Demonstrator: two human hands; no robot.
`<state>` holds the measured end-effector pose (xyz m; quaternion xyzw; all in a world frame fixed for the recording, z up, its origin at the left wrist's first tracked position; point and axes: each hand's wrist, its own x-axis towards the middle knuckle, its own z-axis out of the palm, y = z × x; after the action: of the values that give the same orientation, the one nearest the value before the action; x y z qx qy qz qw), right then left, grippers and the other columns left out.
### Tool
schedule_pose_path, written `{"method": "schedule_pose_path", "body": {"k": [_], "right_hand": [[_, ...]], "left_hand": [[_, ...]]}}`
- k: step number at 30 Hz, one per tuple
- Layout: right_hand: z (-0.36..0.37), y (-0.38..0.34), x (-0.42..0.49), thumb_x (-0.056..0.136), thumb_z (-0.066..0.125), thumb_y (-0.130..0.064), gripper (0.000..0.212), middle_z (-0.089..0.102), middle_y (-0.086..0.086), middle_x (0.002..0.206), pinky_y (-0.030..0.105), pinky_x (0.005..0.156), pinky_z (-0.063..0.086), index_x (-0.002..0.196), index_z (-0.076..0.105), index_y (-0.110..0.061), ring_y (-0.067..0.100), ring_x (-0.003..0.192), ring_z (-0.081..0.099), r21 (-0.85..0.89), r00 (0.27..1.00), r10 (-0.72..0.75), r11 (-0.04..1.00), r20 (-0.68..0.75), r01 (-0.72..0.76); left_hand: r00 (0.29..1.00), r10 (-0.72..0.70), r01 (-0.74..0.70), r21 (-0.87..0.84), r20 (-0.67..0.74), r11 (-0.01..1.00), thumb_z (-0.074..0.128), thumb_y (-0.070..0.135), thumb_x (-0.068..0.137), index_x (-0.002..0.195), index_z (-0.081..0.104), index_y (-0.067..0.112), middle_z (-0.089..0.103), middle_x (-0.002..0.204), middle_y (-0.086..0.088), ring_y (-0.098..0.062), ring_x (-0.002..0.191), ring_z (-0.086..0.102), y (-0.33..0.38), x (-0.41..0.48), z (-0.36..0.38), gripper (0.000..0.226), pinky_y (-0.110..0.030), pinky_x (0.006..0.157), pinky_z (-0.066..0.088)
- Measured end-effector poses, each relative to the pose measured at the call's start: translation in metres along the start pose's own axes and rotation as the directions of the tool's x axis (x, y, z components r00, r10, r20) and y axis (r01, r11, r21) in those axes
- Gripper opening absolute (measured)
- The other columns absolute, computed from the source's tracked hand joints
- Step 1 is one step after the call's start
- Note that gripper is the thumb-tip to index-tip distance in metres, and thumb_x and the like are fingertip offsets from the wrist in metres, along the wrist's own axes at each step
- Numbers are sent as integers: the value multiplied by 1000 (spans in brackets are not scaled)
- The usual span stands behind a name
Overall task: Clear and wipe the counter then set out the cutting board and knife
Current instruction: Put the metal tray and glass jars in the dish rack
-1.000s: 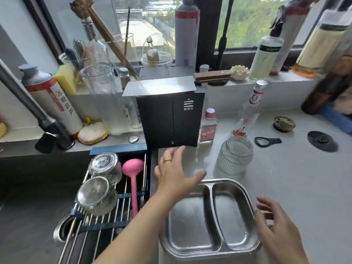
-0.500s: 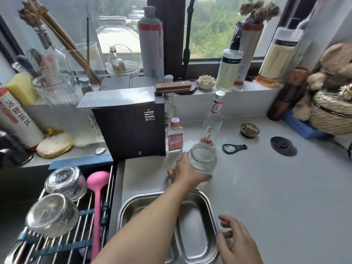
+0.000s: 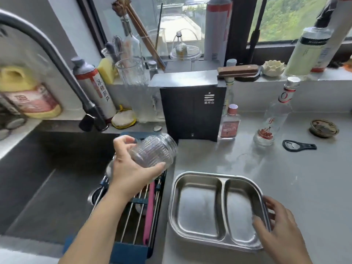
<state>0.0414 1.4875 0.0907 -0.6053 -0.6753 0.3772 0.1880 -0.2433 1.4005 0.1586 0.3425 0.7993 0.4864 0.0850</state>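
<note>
The left hand [image 3: 131, 168] is wrapped around a ribbed glass jar [image 3: 154, 151], fingers over the top and thumb under the belly, holding it tilted on its side in the air above the drying rack [image 3: 141, 212] that spans the sink [image 3: 47, 178]. The jar is clear, heavy-looking, round-bodied and finely grooved; the grooves should give the fingers some bite, but if the glass is wet a grip this loose could let it roll out and drop onto the steel bars of the rack, where it may chip or crack. The right hand [image 3: 276, 231] curls over the near right rim of a two-part metal tray [image 3: 215, 204], thumb inside and fingers outside, pinching the edge. The tray is thin, shiny stainless steel with rounded corners and a raised divider, and it lies flat on the worktop [image 3: 285, 178]; lifted by one corner alone, it would likely tip and scrape the worktop or slip free, since the rim is smooth. With both hands busy at once, attention is split, and that seems the main risk. A tall clear bottle [image 3: 274, 119] and a small flat bottle [image 3: 229, 122] stand upright near a black box [image 3: 192, 113], well within reach of a careless elbow. A black bottle opener [image 3: 297, 145] and a shallow round tin [image 3: 323, 128] lie farther right. A wooden-handled knife [image 3: 238, 70] rests on the window ledge behind the box; I cannot see a cutting board.
</note>
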Motion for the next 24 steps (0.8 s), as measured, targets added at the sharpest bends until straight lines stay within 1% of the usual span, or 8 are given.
{"method": "schedule_pose_path", "body": {"k": [3,6,9,12,18,20,22,24], "right_hand": [[4,-11,3,71,65,-26,54,54,13,121,46,99,37,123,51,-19,33,115,51,-7,1000,-6,1000,-6,6],[9,-17,5,61,57,-33,65,55,14,120,47,99,36,124,49,-17,34,118,48,-19,1000,-1,1000,-31,0],[15,-15,7,76,69,-15,53,56,17,126,48,99,36,124,48,-17,36,118,49,-3,997,45,999,-65,-45],[18,-12,9,76,69,-10,53,56,19,126,48,98,37,124,48,-17,37,115,51,-11,992,79,997,-95,-80],[21,-11,11,75,66,-25,56,61,16,112,47,94,40,126,44,-17,41,107,56,-39,980,152,987,-131,-158],[19,-8,16,78,64,-21,41,64,20,105,44,89,42,116,52,-10,40,101,58,-129,977,183,972,-110,-197],[15,-5,21,79,61,-15,19,66,22,94,41,80,43,97,61,-7,38,91,59,-212,981,178,959,-72,-189],[14,-6,23,78,64,-11,7,67,20,86,40,76,42,85,62,-9,35,85,60,-211,988,144,966,-47,-150]], "left_hand": [[990,-99,122,237,-103,964,83,33,45,97,37,42,54,100,6,-25,103,50,-40,-11,-54,70,-41,83,46],[967,-234,256,462,-104,849,80,35,49,107,44,29,57,111,-4,-30,110,44,-76,-19,-75,69,-44,92,39],[958,-287,235,596,-9,768,75,41,50,113,40,26,55,115,-2,-29,113,42,-99,-22,-72,73,-43,96,33],[954,-282,135,687,106,714,70,45,52,118,35,24,52,120,-1,-28,116,40,-113,-18,-60,78,-41,97,30],[952,-187,-42,708,242,705,69,33,57,133,8,33,43,133,-9,-29,118,39,-128,-6,-43,97,-37,100,24],[953,-157,-63,676,260,734,71,28,59,133,1,40,29,144,-21,-30,126,35,-128,-5,-42,103,-38,105,21],[952,-130,-75,620,279,781,76,28,61,132,-5,48,9,152,-25,-29,140,17,-130,-11,-43,110,-38,112,12],[958,-108,-65,570,264,819,80,36,60,126,-17,54,0,154,-19,-24,144,-2,-132,-21,-45,119,-40,115,-1]]}}
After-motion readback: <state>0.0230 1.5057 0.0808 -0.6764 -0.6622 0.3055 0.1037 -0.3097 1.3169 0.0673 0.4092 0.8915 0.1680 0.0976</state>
